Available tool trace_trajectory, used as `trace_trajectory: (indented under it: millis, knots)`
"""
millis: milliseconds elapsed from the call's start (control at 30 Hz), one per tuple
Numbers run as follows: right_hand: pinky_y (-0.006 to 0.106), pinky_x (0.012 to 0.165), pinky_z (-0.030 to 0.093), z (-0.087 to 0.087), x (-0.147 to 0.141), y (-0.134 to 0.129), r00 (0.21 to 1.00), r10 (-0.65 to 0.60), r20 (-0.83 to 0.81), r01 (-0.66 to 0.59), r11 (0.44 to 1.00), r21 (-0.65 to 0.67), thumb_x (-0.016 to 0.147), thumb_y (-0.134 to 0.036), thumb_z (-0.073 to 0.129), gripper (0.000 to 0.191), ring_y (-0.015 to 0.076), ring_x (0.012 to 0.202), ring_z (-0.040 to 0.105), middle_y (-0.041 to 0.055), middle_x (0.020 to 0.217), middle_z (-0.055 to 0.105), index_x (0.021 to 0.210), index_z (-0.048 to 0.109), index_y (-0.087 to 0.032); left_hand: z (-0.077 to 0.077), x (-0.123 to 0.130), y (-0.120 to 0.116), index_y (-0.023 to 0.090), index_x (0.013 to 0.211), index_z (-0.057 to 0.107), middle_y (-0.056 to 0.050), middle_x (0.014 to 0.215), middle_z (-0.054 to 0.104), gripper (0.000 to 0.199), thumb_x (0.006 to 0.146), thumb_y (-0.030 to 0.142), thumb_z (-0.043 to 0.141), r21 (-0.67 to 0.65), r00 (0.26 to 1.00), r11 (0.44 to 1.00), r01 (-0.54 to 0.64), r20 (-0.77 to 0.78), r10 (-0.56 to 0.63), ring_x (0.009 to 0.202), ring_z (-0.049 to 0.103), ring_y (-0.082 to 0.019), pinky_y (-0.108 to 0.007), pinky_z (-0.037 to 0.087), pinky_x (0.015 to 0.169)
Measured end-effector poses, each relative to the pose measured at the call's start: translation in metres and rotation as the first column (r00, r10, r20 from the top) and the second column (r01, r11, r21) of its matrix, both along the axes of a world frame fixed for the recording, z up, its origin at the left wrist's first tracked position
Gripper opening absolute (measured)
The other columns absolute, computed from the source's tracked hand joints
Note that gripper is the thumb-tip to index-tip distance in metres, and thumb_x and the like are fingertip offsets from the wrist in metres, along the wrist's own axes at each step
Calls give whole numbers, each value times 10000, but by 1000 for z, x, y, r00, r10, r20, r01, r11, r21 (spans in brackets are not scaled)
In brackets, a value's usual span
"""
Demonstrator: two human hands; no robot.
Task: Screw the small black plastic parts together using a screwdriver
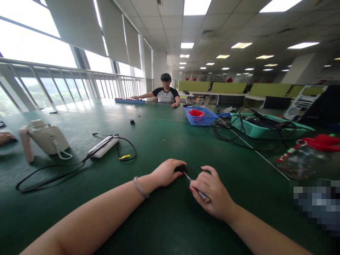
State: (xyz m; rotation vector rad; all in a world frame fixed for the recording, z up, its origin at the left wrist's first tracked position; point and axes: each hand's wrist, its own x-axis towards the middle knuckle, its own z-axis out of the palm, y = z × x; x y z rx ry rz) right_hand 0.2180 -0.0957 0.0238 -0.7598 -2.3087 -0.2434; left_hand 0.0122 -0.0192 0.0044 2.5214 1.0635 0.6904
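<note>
My left hand [168, 173], with a pale bracelet [141, 187] on its wrist, is closed on a small black part [180, 168] at the table. Fingers cover much of that part, so its kind does not show. Wrapped in the fingers of my right hand [211, 191] is a screwdriver [203, 196] with a thin metal shaft. It slants down from right to left, and the far end of its shaft meets the black part between my left thumb and fingers. My right index finger is raised off the tool.
On the green table [159, 141] lie a white power bank [104, 147] with a black cord and a small black block [132, 122]. A beige bottle [47, 138] stands left; a blue basket [200, 117], green basket [255, 125] and clear jar [305, 159] are right. Another person [166, 94] sits opposite.
</note>
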Motion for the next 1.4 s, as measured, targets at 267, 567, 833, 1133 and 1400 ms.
trace_trajectory:
  millis: [267,567,833,1133,1400]
  knots:
    - [450,990,334,1,-3,-3,1000,-30,3,29,998,54,889,-187,543,89,144,701,544,-14,702,604,847,618,-211,-2,0,1,258,1332,489,-61,1245,623,506,846,275,626,-18,1000,999,-29,11,29,1126,579,-231,-375,448,1001]
    - [449,987,342,3,-2,-1,997,-75,-26,77,994,82,900,-193,540,107,148,701,550,-4,711,611,843,628,-214,-2,0,-2,248,1367,434,-78,1204,628,559,845,306,624,-21,997,997,-72,-6,72,1084,591,-240,-379,461,969]
    - [445,971,344,1,2,2,988,-130,-85,135,990,46,897,-194,545,93,150,708,558,-4,732,618,840,617,-209,2,1,-3,241,1344,476,-70,1229,632,520,848,295,623,-25,998,998,-58,-15,57,1097,592,-232,-366,454,980]
    - [424,930,371,-2,3,10,965,-202,-167,188,977,-96,912,-241,536,109,161,699,591,-2,752,659,820,593,-227,-1,0,1,231,1324,517,-68,1298,608,466,875,332,595,1,999,1000,-13,-31,13,1184,555,-234,-384,415,1043]
    - [401,820,433,0,14,12,912,-188,-366,196,980,-16,888,-174,511,145,167,617,560,-5,670,622,770,577,-227,0,-1,-1,237,1281,553,-61,1243,628,427,865,318,605,23,999,999,29,-26,-28,1142,568,-221,-364,423,1031]
